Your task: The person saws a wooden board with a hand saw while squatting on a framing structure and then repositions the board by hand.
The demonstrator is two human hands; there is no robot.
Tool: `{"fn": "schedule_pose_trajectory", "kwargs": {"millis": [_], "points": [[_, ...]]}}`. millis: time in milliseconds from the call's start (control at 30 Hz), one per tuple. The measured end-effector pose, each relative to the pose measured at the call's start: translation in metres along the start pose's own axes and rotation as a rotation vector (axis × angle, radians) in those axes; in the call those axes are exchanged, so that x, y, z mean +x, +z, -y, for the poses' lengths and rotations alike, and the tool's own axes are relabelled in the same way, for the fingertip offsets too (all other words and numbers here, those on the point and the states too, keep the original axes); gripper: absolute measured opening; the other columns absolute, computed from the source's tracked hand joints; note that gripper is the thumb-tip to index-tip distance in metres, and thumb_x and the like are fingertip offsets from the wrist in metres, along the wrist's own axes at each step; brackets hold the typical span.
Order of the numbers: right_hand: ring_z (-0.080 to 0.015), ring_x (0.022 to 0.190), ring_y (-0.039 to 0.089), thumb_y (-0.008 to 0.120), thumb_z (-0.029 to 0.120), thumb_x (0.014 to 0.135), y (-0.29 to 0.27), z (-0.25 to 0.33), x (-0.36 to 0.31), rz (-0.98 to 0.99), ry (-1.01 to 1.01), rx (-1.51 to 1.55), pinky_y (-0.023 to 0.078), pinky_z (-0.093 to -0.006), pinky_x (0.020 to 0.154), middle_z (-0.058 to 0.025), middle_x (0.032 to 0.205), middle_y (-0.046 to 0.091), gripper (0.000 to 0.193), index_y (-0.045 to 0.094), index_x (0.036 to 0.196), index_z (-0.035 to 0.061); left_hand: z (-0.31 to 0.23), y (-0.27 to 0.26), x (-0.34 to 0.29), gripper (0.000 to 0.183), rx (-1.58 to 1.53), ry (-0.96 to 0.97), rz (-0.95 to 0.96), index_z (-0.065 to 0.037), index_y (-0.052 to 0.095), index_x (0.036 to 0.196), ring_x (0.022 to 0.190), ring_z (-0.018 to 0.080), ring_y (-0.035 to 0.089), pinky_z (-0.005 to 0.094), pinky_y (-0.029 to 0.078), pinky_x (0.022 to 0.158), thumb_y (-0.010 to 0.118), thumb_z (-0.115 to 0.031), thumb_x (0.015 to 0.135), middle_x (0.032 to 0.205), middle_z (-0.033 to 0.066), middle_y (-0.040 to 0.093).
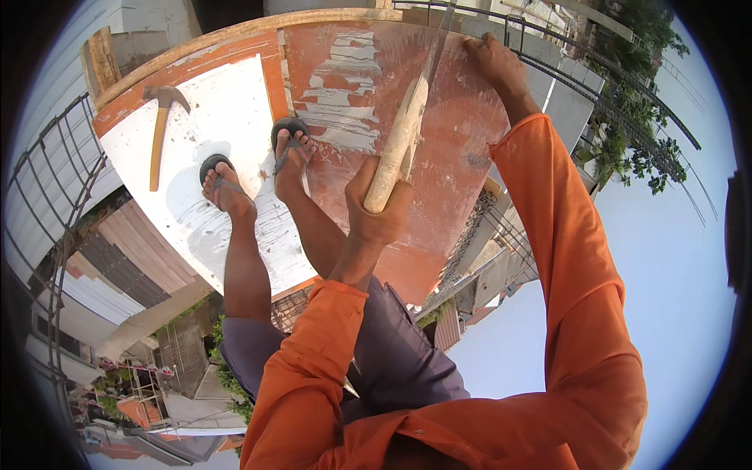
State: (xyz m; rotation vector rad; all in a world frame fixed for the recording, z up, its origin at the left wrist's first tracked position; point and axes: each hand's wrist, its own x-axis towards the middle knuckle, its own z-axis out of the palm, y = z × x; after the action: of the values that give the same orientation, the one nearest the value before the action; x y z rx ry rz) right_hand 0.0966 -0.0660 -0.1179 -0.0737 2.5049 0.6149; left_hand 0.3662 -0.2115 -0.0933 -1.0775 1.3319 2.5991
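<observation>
My left hand is closed round the wooden handle of what looks like a handsaw. Its thin grey blade, seen nearly edge-on, points away from me over the reddish-brown board. At the far edge of that board, to the right of the blade, my right hand rests with bent fingers and seems to grip the edge; its fingertips are partly hidden. A claw hammer with a wooden handle lies on the white panel at left, apart from both hands.
My sandalled feet stand on the white panel and the board. A wooden strip runs along the far edge. Steel reinforcing bars stick out at the far right, and a bar cage stands at left. Roofs lie far below.
</observation>
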Motion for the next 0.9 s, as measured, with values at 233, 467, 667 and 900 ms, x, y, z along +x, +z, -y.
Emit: {"fn": "schedule_pose_trajectory", "kwargs": {"millis": [233,467,667,900], "points": [[-0.0356,0.111,0.057,0.045,0.057,0.086,-0.013,0.024,0.013,-0.022,-0.01,0.014,0.042,-0.0426,0.094,-0.022,0.113,0.061,0.062,0.052,0.122,0.0059,0.004,0.028,0.055,0.006,0.014,0.074,-0.028,0.001,0.051,0.074,0.057,0.0082,0.047,0.0278,0.041,0.052,0.055,0.0,0.07,0.062,0.004,0.051],[-0.0356,0.108,0.058,0.046,0.054,0.086,-0.004,0.001,0.02,-0.008,-0.03,0.07,0.044,-0.0435,0.091,-0.0216,0.113,0.062,0.059,0.055,0.118,0.005,0.002,0.026,0.043,0.007,0.102,-0.052,0.003,0.002,0.049,0.074,0.058,0.0124,0.05,0.0303,0.044,0.055,0.055,-0.001,0.07,0.065,0.0117,0.056],[-0.037,0.106,0.059,0.045,0.052,0.087,-0.023,0.002,0.025,-0.061,0.003,0.07,0.044,-0.0441,0.09,-0.0222,0.11,0.063,0.055,0.056,0.112,0.0044,0.004,0.024,0.002,0.003,-0.007,0.079,-0.026,0.003,0.052,0.075,0.062,0.0139,0.057,0.0267,0.047,0.056,0.052,0.004,0.072,0.075,0.0107,0.06],[-0.0372,0.107,0.058,0.044,0.053,0.087,-0.019,0.029,0.006,0.013,-0.062,0.075,0.042,-0.044,0.093,-0.0224,0.111,0.063,0.06,0.056,0.117,0.0026,-0.003,0.044,0.109,0.01,0.046,-0.048,-0.099,0.001,0.055,0.075,0.06,0.0125,0.05,0.0303,0.042,0.055,0.058,-0.007,0.071,0.065,0.0049,0.056]]}}
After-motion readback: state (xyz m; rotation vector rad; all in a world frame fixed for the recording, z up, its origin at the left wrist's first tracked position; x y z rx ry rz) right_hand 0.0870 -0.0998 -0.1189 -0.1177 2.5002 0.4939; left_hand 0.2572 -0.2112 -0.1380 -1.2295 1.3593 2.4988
